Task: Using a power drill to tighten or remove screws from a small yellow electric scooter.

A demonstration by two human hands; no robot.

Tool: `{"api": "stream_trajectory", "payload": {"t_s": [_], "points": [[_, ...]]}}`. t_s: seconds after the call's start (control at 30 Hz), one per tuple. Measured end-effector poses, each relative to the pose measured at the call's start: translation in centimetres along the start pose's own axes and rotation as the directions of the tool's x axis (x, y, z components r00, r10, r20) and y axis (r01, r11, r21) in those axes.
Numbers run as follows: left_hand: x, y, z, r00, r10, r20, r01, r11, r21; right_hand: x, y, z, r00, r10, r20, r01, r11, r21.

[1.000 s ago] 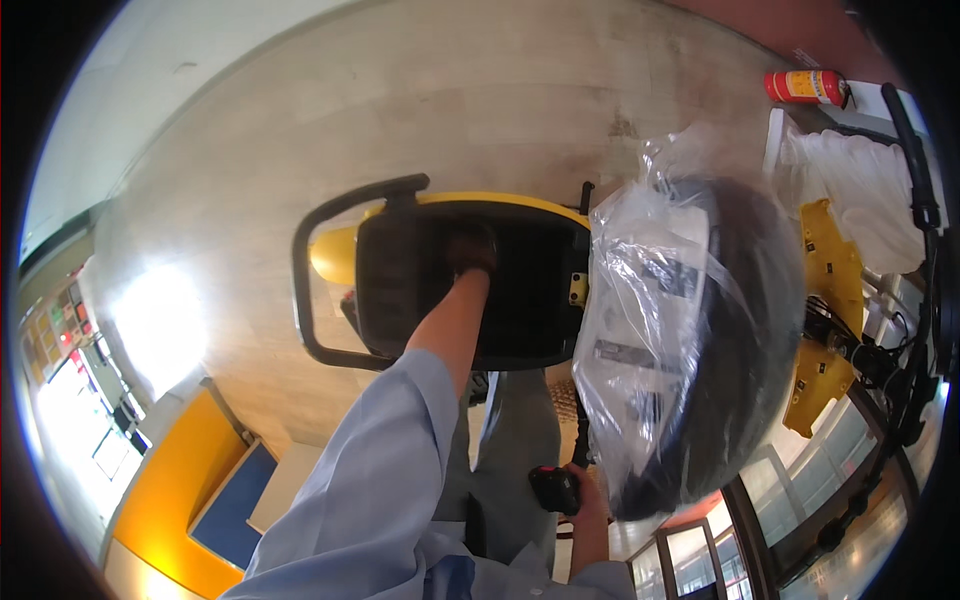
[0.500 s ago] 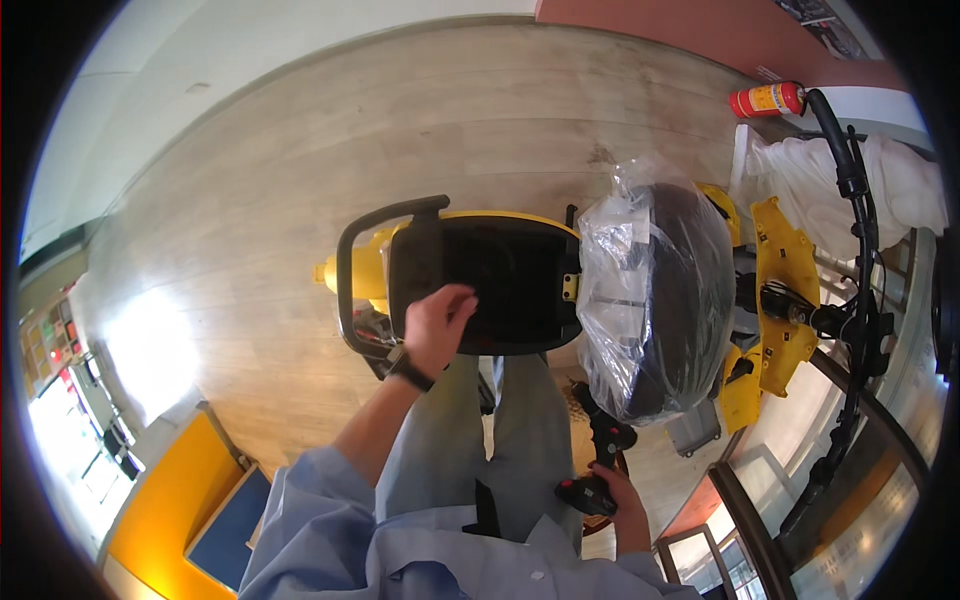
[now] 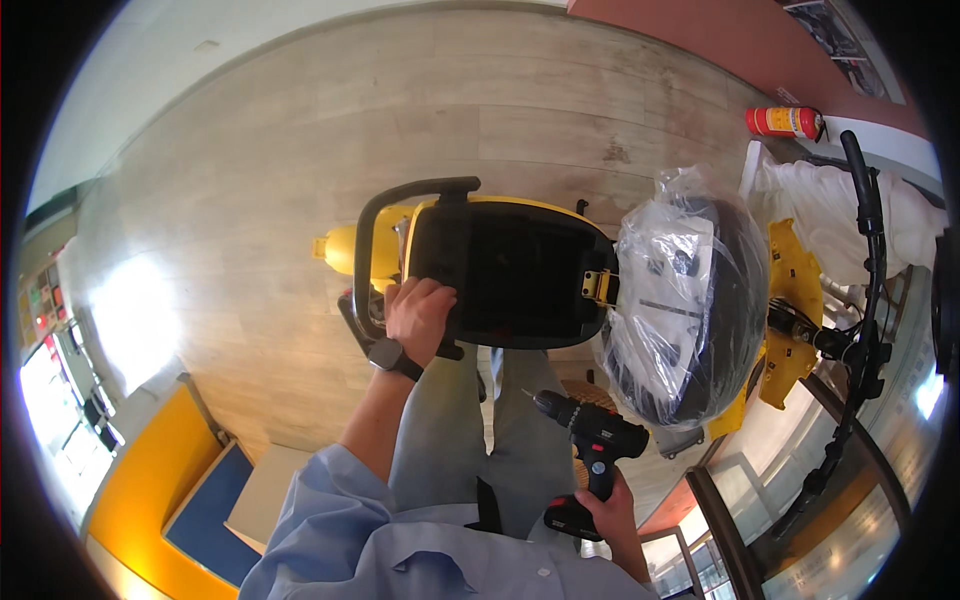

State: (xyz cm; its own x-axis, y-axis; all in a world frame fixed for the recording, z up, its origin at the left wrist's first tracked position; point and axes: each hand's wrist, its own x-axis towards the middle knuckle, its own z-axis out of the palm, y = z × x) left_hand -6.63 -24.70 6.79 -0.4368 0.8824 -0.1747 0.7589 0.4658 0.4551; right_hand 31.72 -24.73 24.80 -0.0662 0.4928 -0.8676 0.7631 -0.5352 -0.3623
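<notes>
A yellow scooter body holds a black open compartment with a yellow hinge bracket on its right side. A black tubular grab bar bends around the compartment's left end. My left hand, a watch at its wrist, has curled fingers over the compartment's near left edge. My right hand, low at the right, grips a black cordless drill, whose bit points toward the upper left. Beside the compartment, the raised seat is wrapped in clear plastic.
Black handlebars and yellow panels stand at the right. A fire extinguisher sits by the wall, near white wrapped material. Yellow-and-blue furniture is at lower left. The wooden floor surrounds the scooter.
My left hand has come up out of the compartment and moved onto its near left edge. The drill in my right hand has risen and turned, now showing its whole body.
</notes>
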Motion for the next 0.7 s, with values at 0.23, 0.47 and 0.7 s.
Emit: {"api": "stream_trajectory", "payload": {"t_s": [0.23,0.47,0.7], "points": [[-0.9,-0.4,0.1,0.994,0.088,0.07,-0.085,0.995,-0.052,0.0,-4.0,0.3,0.996,-0.08,-0.037,0.078,0.995,-0.06],[-0.6,-0.1,0.3,0.997,0.043,0.056,-0.04,0.997,-0.062,2.4,-2.4,-0.4,0.996,-0.093,-0.002,0.092,0.993,-0.067],[-1.0,-0.1,-0.4,0.992,-0.105,-0.062,0.08,0.942,-0.326,4.8,0.8,-4.8,0.97,-0.158,0.183,0.18,0.978,-0.108]]}}
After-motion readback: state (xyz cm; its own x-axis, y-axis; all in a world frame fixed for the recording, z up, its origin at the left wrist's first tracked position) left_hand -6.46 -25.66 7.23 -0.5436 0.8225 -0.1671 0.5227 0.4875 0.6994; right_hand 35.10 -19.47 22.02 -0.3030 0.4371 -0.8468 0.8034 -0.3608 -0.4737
